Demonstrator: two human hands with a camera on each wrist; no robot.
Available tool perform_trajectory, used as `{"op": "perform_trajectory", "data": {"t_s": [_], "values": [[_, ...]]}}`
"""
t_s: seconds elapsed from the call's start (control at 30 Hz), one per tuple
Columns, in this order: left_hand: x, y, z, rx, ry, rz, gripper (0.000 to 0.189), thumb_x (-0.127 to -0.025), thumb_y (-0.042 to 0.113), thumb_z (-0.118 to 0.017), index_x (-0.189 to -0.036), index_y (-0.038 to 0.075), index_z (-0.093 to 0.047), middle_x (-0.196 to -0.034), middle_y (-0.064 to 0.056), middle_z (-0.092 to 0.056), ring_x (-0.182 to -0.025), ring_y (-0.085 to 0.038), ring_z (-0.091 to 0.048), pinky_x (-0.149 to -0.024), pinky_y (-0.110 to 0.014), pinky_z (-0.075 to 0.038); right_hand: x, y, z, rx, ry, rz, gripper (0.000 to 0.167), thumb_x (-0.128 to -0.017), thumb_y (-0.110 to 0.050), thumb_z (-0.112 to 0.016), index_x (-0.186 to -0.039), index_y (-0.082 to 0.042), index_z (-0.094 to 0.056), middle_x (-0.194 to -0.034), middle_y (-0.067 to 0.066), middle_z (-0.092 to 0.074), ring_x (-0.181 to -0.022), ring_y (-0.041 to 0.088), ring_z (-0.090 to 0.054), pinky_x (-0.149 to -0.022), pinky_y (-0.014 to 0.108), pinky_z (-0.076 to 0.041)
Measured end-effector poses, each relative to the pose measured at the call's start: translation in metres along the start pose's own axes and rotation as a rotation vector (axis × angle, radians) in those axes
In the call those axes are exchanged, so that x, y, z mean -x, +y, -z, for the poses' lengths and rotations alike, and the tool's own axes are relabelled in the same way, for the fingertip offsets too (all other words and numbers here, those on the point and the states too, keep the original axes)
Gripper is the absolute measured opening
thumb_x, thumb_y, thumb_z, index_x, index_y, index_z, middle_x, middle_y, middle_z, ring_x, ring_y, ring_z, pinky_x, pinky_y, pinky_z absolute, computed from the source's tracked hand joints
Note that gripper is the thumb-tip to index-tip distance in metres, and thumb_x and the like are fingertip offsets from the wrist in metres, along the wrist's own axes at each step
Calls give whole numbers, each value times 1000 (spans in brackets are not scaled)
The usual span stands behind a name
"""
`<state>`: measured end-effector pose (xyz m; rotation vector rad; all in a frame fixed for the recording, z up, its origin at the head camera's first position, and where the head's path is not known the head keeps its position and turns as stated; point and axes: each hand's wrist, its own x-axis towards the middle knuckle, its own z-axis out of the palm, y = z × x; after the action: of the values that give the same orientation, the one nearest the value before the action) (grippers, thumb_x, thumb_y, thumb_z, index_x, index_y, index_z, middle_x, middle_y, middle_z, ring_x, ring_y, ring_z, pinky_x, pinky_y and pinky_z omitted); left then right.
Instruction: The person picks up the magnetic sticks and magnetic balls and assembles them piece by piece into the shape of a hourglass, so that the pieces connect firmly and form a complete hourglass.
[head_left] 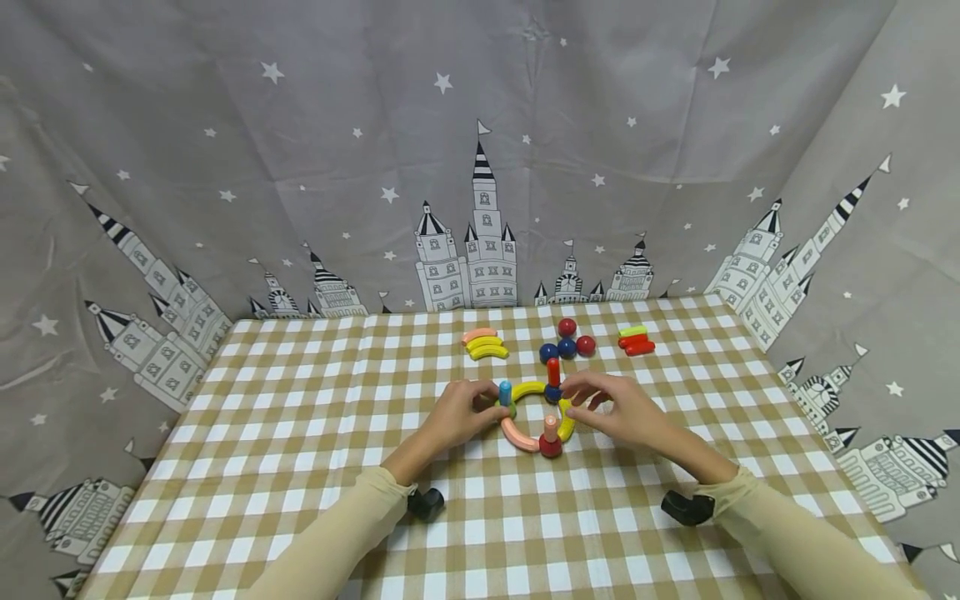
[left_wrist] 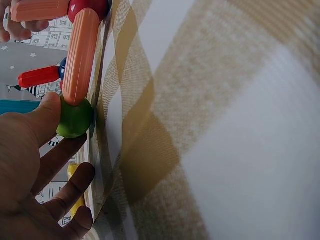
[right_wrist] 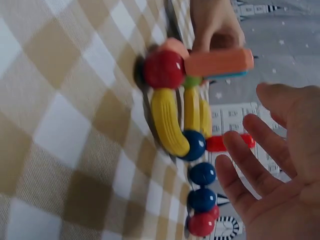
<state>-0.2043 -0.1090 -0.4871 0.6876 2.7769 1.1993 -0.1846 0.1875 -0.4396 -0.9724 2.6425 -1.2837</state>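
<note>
Curved rods and balls form a ring on the checked cloth. My left hand [head_left: 463,410] pinches the green ball [left_wrist: 75,119] at the ring's left between thumb and index finger. A light-blue rod [head_left: 506,393] stands up from that ball. To the right of the ring hovers my right hand [head_left: 626,407], fingers loosely bent and holding nothing. Yellow curved rods [head_left: 529,388] and a peach curved rod [head_left: 519,436] link the balls. At the front, a red ball [head_left: 551,448] bears an upright peach rod [head_left: 551,428]; at the back, a blue ball [head_left: 552,394] bears a red rod [head_left: 553,372].
Behind the ring lie loose red and blue balls [head_left: 567,347]. Spare curved rods [head_left: 487,352], yellow and peach, are at the back left. Red rods [head_left: 639,346] and a lime rod [head_left: 632,331] lie back right. A grey castle-print curtain [head_left: 337,167] encloses the table.
</note>
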Motion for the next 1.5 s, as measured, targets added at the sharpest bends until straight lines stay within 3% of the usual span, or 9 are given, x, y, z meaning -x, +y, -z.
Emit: {"op": "perform_trajectory", "data": {"t_s": [0.2,0.4,0.73,0.87,1.03,1.3,1.5], "values": [[0,1,1,14,-7,2,17,-91,26,-81,-102,13,-76,-100,1,-76,-87,-10,-67,-81,-35,-56,-9,13,14,59,124,-48,27,-91,-4,-77,-117,-4,-69,-112,11,-73,-93,24,-71,-80,40,-60],[0,3,2,19,-13,4,17,-92,25,-80,-102,13,-76,-101,1,-76,-88,-11,-69,-82,-35,-57,-20,32,23,76,217,-128,29,-93,-3,-75,-121,-3,-68,-121,14,-70,-96,29,-71,-82,47,-59],[-1,-2,0,24,-9,-38,17,-92,28,-80,-99,14,-76,-97,1,-77,-84,-8,-68,-78,-31,-57,-38,60,19,64,222,-334,39,-97,-12,-72,-135,-11,-61,-136,17,-60,-103,36,-68,-84,51,-57],[-1,-4,0,18,-8,-31,15,-91,28,-80,-99,15,-76,-97,3,-76,-84,-7,-68,-78,-30,-56,-43,69,12,65,195,-327,45,-95,-5,-72,-137,-8,-56,-139,23,-56,-99,35,-68,-86,49,-57],[-1,-4,-1,34,-8,-35,15,-91,26,-81,-99,14,-76,-98,2,-77,-87,-10,-70,-80,-30,-57,-48,77,6,103,225,-291,45,-90,0,-74,-132,-4,-57,-134,28,-59,-91,33,-68,-85,49,-56],[0,-4,-1,29,-5,-32,16,-91,26,-81,-100,14,-76,-98,2,-77,-85,-8,-69,-79,-29,-57,-55,81,3,184,263,-257,38,-87,-1,-75,-122,-2,-62,-121,26,-65,-86,33,-64,-81,48,-53],[0,-4,-2,19,-3,-27,16,-91,27,-81,-100,15,-76,-98,3,-76,-85,-9,-68,-78,-29,-56,-59,84,1,214,272,-287,34,-87,-3,-76,-119,-4,-63,-116,24,-67,-89,33,-62,-82,48,-51]]}}
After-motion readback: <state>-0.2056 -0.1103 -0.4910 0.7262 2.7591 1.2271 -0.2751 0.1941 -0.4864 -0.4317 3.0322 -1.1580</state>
